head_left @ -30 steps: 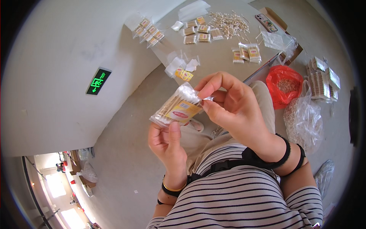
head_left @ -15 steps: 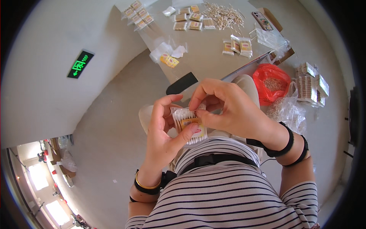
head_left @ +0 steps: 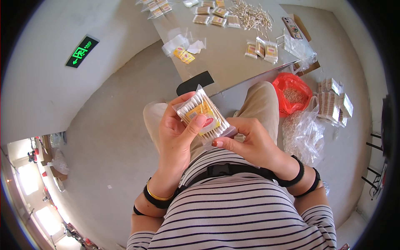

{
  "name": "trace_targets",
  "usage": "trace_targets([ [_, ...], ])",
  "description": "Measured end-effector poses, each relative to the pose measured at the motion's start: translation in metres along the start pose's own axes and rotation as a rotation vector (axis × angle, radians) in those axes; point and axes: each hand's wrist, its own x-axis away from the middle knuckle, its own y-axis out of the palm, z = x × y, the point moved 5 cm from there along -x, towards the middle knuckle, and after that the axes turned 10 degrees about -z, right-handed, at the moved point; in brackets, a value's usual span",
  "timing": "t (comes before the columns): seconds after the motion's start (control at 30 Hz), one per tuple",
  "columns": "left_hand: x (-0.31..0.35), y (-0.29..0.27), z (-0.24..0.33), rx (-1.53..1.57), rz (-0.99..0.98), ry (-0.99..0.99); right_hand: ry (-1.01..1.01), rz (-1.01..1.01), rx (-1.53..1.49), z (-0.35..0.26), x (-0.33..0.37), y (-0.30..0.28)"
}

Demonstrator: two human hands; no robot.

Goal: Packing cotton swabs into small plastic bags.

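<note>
A clear plastic packet of cotton swabs [head_left: 204, 111] with a yellow label inside is held tilted above my lap. My left hand [head_left: 177, 133] is closed around its left side, the thumb pressed flat over the label. At the packet's lower right end, my right hand [head_left: 246, 137] pinches the loose plastic edge between thumb and fingers. White swab tips show at both ends of the packet. The fingers behind it are partly hidden.
Ahead stands a table [head_left: 233, 62] with several filled packets [head_left: 266, 50], a heap of loose swabs [head_left: 252, 16], yellow labels [head_left: 183, 55] and a phone [head_left: 291, 27]. Right of my knee are a red bag [head_left: 293, 93], a clear bag [head_left: 306, 133] and stacked packets [head_left: 333, 102].
My right hand has moved from the packet's upper end down to its lower right end. The packet has tilted and risen slightly in my left hand.
</note>
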Motion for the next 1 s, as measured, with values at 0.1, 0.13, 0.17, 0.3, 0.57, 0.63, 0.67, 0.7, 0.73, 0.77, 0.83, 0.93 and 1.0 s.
trace_targets([
  [0.1,0.004,-0.003,-0.002,0.040,0.012,-0.020,0.028,0.054,0.041,-0.003,-0.004,0.003],
  [0.13,0.005,-0.005,-0.004,0.054,0.019,-0.034,0.045,0.073,0.041,-0.004,-0.005,0.004],
  [0.17,0.007,-0.005,-0.004,0.058,0.022,-0.029,0.046,0.069,0.047,-0.005,-0.006,0.004],
  [0.3,0.010,-0.007,-0.008,0.099,0.010,-0.038,-0.047,0.133,0.188,-0.013,-0.010,0.003],
  [0.57,0.004,0.005,-0.004,0.180,-0.090,-0.096,-0.102,0.158,0.248,-0.020,-0.012,0.008],
  [0.63,0.005,0.007,-0.001,0.158,-0.042,-0.039,0.008,0.142,0.078,-0.015,-0.013,0.010],
  [0.67,0.005,0.008,-0.001,0.160,-0.042,-0.036,0.008,0.141,0.081,-0.015,-0.013,0.009],
  [0.7,0.005,0.009,0.000,0.104,-0.047,-0.004,0.013,0.126,0.022,-0.014,-0.013,0.009],
  [0.73,0.005,0.010,0.002,0.047,-0.051,0.028,0.017,0.111,-0.037,-0.013,-0.013,0.009],
  [0.77,0.005,0.012,0.003,0.048,-0.052,0.029,0.017,0.111,-0.035,-0.013,-0.014,0.009],
  [0.83,0.005,0.015,0.006,0.024,-0.060,0.044,-0.030,0.085,-0.109,-0.013,-0.015,0.010],
  [0.93,0.005,0.017,0.009,0.014,-0.094,0.067,-0.069,0.065,-0.192,-0.012,-0.017,0.010],
  [1.0,0.003,0.017,0.011,0.014,-0.111,0.061,-0.093,0.076,-0.203,-0.013,-0.019,0.010],
])
